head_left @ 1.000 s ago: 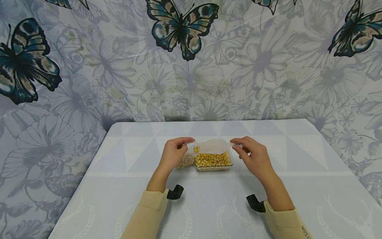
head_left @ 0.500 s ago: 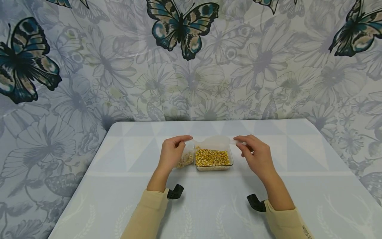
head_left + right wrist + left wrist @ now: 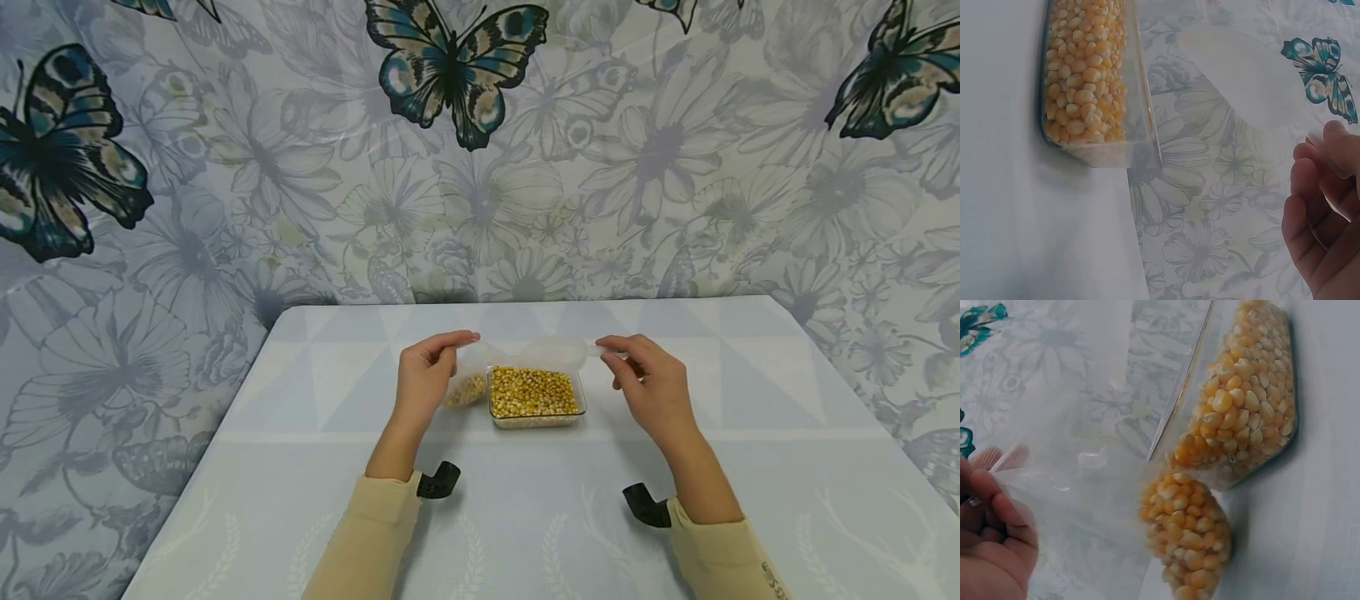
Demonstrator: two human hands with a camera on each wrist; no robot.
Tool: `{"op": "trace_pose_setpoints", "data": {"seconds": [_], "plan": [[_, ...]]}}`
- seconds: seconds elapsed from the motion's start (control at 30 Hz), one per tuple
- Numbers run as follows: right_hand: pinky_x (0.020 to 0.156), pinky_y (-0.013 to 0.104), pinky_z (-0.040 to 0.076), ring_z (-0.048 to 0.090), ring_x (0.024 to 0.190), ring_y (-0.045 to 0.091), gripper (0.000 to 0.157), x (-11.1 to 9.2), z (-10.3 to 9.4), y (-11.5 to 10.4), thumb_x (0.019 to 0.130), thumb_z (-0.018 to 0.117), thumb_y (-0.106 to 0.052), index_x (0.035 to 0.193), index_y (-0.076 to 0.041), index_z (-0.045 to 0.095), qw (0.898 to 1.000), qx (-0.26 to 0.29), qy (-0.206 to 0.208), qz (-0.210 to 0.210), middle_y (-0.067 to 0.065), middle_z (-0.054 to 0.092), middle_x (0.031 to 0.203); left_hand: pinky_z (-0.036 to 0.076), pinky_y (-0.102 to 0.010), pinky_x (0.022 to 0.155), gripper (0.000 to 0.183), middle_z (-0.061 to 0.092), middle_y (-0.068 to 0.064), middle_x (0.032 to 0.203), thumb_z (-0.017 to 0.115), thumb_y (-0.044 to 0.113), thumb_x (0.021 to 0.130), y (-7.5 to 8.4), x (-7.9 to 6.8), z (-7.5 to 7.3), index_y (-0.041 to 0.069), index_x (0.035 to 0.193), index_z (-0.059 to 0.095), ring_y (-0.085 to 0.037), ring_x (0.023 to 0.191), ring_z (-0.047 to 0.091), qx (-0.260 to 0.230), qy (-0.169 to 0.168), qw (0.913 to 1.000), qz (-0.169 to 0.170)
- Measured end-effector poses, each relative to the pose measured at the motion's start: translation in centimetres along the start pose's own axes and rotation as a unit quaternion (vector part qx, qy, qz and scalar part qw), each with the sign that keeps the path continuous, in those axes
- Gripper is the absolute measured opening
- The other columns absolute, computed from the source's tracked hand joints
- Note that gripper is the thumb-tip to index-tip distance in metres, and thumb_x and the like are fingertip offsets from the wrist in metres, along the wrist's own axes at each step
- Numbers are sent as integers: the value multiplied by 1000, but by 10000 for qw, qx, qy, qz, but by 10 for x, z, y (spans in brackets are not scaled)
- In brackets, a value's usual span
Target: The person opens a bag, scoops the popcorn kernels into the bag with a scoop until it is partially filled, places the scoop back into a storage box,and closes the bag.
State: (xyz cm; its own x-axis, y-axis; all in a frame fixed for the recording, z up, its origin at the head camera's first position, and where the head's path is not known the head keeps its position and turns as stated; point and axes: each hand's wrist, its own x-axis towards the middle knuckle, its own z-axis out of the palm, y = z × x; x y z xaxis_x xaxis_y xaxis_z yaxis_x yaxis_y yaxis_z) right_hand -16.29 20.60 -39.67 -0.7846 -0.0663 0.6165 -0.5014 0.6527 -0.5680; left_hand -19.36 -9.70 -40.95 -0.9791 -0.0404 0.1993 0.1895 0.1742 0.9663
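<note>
A clear rectangular container [image 3: 536, 422] stands mid-table, filled with yellow corn kernels [image 3: 534, 392]. Behind it, a translucent plastic bag [image 3: 553, 353] stretches between the two hands. Its left part sags beside the container with a clump of kernels [image 3: 1185, 534] inside. My left hand [image 3: 425, 371] pinches the bag's edge between thumb and fingers, to the left of the container. My right hand [image 3: 651, 383] pinches the opposite end, right of and slightly behind the container. In the right wrist view the film [image 3: 1247, 81] runs cloudy to the fingertips.
The table [image 3: 300, 517] has a pale cover with triangles and leaf prints. Its back edge meets a hanging cloth [image 3: 637, 208] with flowers and butterflies. Black wrist mounts [image 3: 438, 481] stick out inward from both cuffs.
Both hands have moved slightly apart and up, drawing the bag wider and back from the container. Kernels seen in the bag at the container's left back corner no longer show there.
</note>
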Motion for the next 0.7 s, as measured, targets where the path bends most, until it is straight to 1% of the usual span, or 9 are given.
{"op": "trace_pose_setpoints", "data": {"seconds": [0.03,0.1,0.2,0.3,0.37,0.43,0.53,0.6,0.7], "plan": [[51,13,41,55,57,4,22,0,0,0,90,70,-3,110,-11,74,10000,-2,-26,23,0,65,84,28,-26,49,37,77,-5,100,46,6,100,0,0,-1,22,108,79,-13,50,33,-12,-99,9999,-83],[50,14,41,55,57,4,22,0,1,2,90,70,-4,110,-11,74,9999,-18,-91,71,0,67,86,30,-26,51,36,76,-3,101,47,8,100,-1,0,-2,24,106,78,-14,51,33,85,-274,9992,-265],[49,17,42,55,58,3,22,-2,2,4,91,70,-5,111,-13,73,9995,-88,-235,166,0,67,87,29,-26,49,34,76,2,103,47,8,98,0,0,-4,22,99,78,-15,50,31,306,-397,9979,-409],[50,19,43,54,58,2,21,-3,3,5,92,69,-7,111,-14,73,9990,-145,-374,194,-1,67,87,25,-25,44,33,75,10,113,47,8,97,0,1,-5,17,95,79,-14,46,26,560,-429,9965,-459],[50,20,43,53,57,2,21,-4,3,5,92,69,-7,111,-14,73,9987,-154,-450,196,-1,67,87,24,-25,43,33,75,8,108,48,7,97,-1,1,-5,15,98,79,-13,44,24,773,-436,9949,-479],[50,20,43,54,57,2,20,-4,3,6,92,69,-7,110,-14,74,9984,-147,-510,180,-1,68,87,24,-25,43,34,72,3,88,48,7,97,0,0,-5,17,104,80,-13,43,23,1001,-471,9924,-542],[50,22,43,55,56,5,18,-5,4,9,93,69,-10,110,-14,74,9976,-169,-634,208,-1,68,86,26,-25,45,36,51,1,60,50,7,96,2,0,-5,22,114,78,-14,45,26,1227,-560,9893,-554],[50,23,44,55,56,5,17,-5,5,11,94,68,-11,110,-15,73,9967,-211,-744,237,-2,68,85,27,-25,46,38,38,1,53,51,6,95,3,0,-5,25,117,76,-14,46,27,1262,-646,9885,-535],[51,23,44,54,57,4,17,-5,5,15,94,67,-13,110,-14,73,9951,-247,-918,272,-1,68,85,27,-25,46,41,34,3,50,52,4,93,2,0,-6,25,120,75,-15,47,27,1223,-763,9881,-530]]}}
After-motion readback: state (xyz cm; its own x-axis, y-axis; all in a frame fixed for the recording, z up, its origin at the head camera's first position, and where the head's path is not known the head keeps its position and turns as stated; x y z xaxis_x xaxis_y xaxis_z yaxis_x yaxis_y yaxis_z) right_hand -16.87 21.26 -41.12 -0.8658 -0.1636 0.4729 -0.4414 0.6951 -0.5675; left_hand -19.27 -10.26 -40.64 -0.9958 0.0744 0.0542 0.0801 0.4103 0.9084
